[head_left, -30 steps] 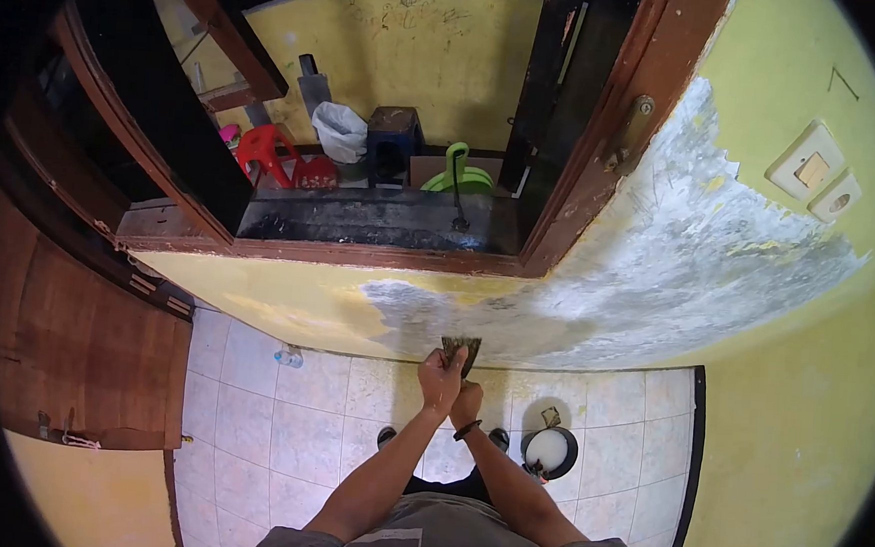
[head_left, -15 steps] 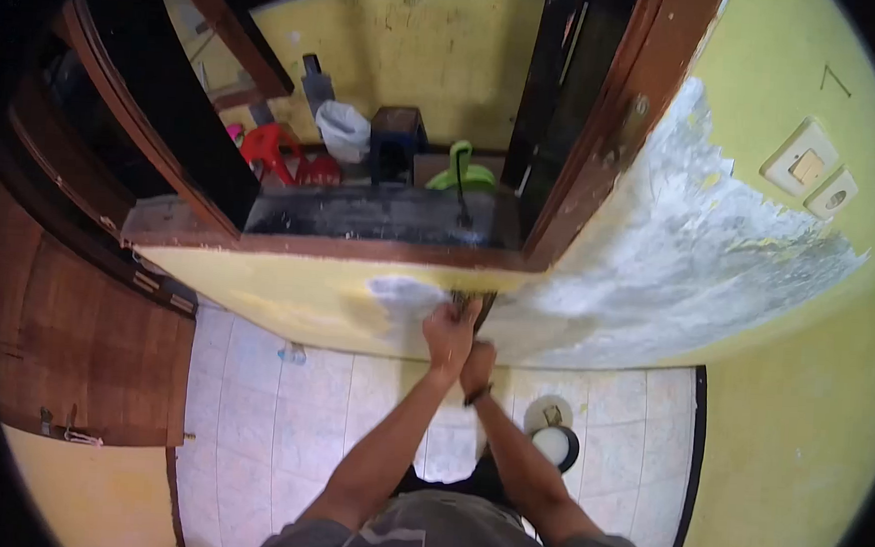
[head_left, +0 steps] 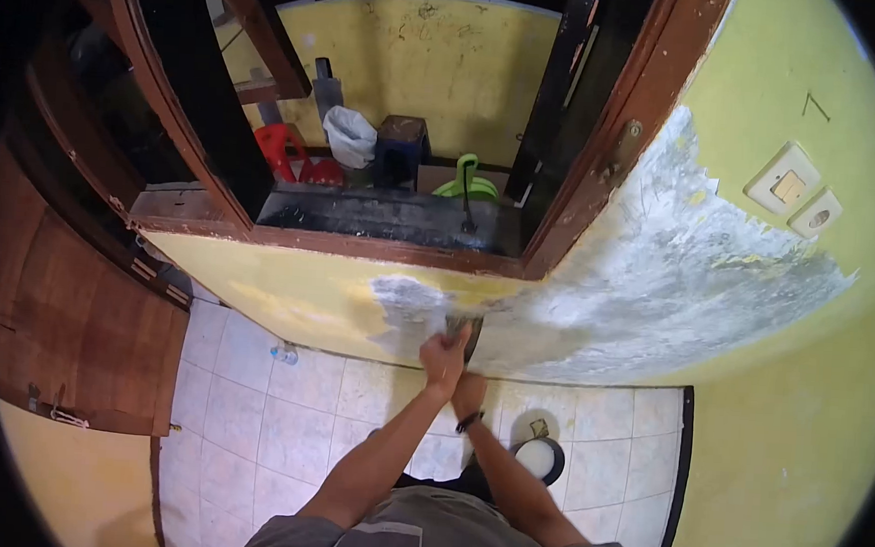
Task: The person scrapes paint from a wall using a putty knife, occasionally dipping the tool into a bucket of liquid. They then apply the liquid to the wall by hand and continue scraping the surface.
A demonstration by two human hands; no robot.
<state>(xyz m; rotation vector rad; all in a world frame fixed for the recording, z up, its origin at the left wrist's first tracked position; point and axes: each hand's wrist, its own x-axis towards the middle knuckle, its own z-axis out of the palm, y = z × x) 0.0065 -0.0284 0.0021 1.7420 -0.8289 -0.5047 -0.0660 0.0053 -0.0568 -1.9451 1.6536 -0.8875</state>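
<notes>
Tool (head_left: pixel 462 327) against wall (head_left: pixel 658 277), left hand (head_left: pixel 445 354) gripping

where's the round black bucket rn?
Head view, lower centre-right: the round black bucket with white contents stands on the pale tiled floor, right of the person's right forearm, below the scraped grey wall patch.

A yellow wall (head_left: pixel 779 415) is seen, with a large bare grey patch (head_left: pixel 678 278) below an opened window in a brown wooden frame (head_left: pixel 605 153). A switch (head_left: pixel 786 185) and a socket (head_left: pixel 819 217) are mounted at the right. The floor (head_left: pixel 277 434) is covered with pale tiles. A brown wooden door (head_left: pixel 64 321) is seen at the left.
</notes>
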